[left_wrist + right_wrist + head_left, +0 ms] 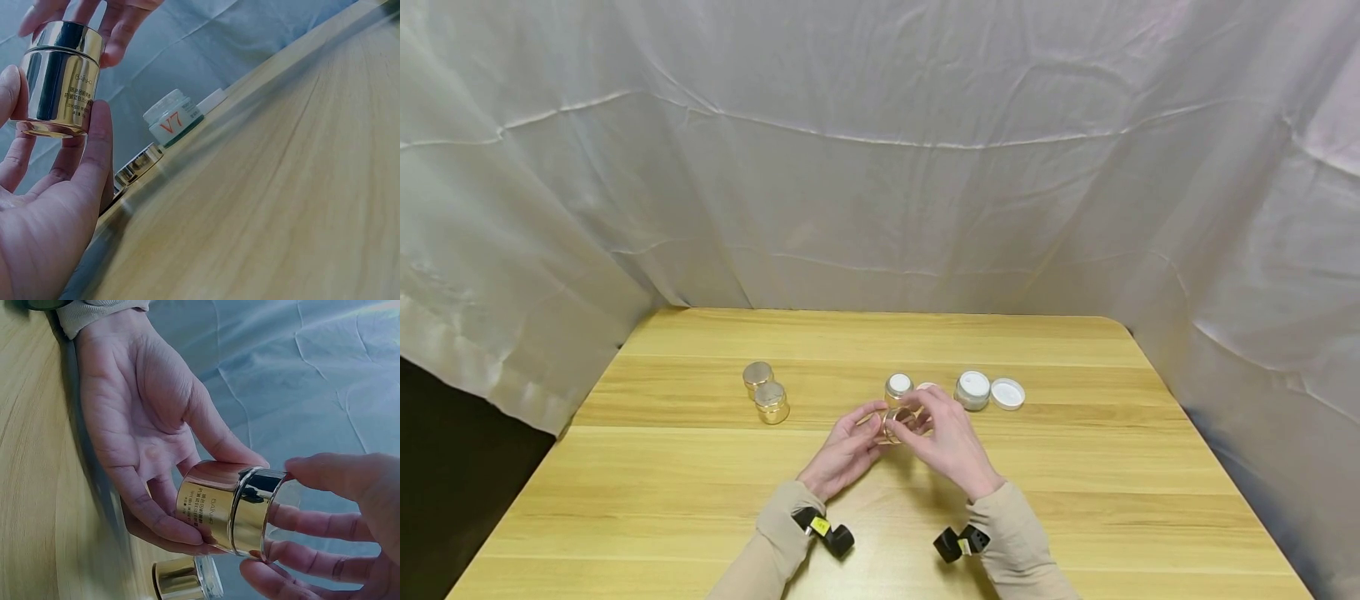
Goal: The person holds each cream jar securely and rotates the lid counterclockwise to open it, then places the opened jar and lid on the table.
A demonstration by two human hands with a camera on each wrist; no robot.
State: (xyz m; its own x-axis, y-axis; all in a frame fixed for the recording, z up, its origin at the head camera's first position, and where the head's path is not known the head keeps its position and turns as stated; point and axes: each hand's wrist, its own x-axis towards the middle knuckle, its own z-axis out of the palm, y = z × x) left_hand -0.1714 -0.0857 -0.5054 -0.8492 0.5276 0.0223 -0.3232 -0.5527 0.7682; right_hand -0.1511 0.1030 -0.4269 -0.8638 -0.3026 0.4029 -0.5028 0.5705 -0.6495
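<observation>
Between my hands, above the table, is a shiny gold cosmetic jar (206, 503) with a gold lid (253, 509) on it. The left hand (846, 454) holds the jar's body from the side, thumb and fingers round it, as the left wrist view shows with dark print on the jar (59, 81). From the other side, the right hand (951, 442) grips the lid by its rim with thumb and fingertips. Just beyond the hands stands a gold jar with a white top (898, 383); a loose gold lid (139, 165) lies near it, partly hidden in the head view.
Two lidded gold jars (771, 402) stand close together on the left. Right of the hands are a pale jar marked V7 (973, 390) and its white lid (1008, 393), lying flat. A grey curtain (880, 208) hangs behind the wooden table (662, 500).
</observation>
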